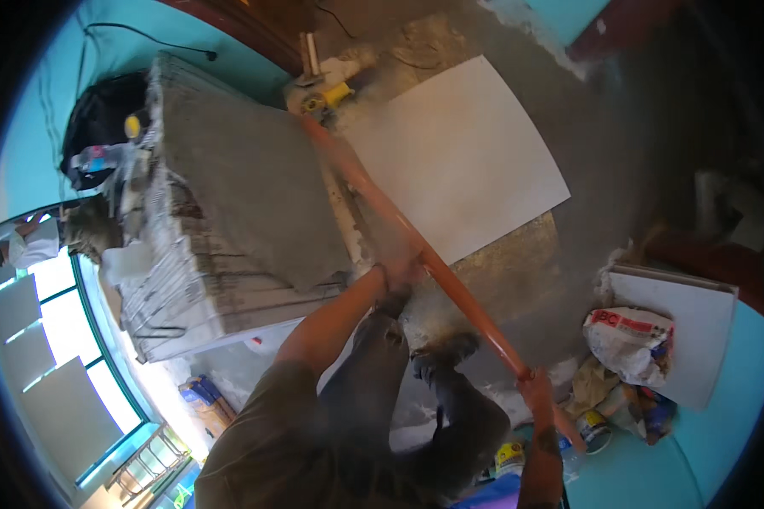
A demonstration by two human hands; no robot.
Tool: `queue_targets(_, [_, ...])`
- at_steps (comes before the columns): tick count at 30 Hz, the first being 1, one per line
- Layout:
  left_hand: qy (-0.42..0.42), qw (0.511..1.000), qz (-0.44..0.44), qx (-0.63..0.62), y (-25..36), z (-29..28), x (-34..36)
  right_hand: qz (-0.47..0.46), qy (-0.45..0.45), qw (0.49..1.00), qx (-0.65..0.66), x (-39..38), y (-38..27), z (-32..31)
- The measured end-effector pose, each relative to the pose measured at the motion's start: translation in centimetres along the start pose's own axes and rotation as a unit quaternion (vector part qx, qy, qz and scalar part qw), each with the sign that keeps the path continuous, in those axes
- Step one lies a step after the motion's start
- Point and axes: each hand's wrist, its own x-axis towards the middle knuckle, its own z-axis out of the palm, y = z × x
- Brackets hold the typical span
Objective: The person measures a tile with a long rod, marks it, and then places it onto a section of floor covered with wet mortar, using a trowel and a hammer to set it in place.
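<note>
A long orange pipe (467, 305) runs diagonally from beside a yellow power tool (331, 99) at the top down to the lower right. My left hand (403, 270), blurred, is closed on its middle. My right hand (535, 388) grips it lower down. Under the pipe's upper half lies a large white square panel (454, 148) on a dusty, worn board (514, 250). My legs and dark footwear show below, near the pipe.
A tall stack of tiles or boards (238, 178) stands at left, with bottles (98, 159) behind. A person (30, 246) is by the window at far left. A torn bag (628, 343), leaning panels (696, 356) and cans (594, 431) crowd the right.
</note>
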Motion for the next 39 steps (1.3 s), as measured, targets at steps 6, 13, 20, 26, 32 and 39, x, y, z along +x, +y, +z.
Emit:
queue_targets(6, [0.025,0.998,-0.046,-0.031,-5.8,-1.2,7.7,0.016,-0.11,0.994,-0.005,9.8,4.4,7.0])
queue_targets(13, [-0.068,0.994,-0.041,-0.081,-9.1,-3.8,13.1,-0.046,-0.101,0.991,-0.081,15.8,5.8,11.4])
queue_targets(20, [-0.007,0.997,-0.072,0.014,-9.3,-5.3,15.7,-0.053,-0.09,0.992,-0.069,18.8,7.1,14.1])
queue_targets(26, [0.187,0.929,0.161,0.275,-9.0,-11.9,20.0,0.02,-0.072,0.992,-0.099,19.0,8.4,18.0])
queue_targets(32, [0.387,0.872,0.229,0.196,-2.7,-15.0,20.5,-0.058,0.011,0.988,-0.142,20.1,9.8,21.0])
queue_targets(39, [0.318,0.909,0.24,0.12,-1.8,-15.5,19.6,-0.048,-0.076,0.995,-0.05,18.6,9.1,22.8])
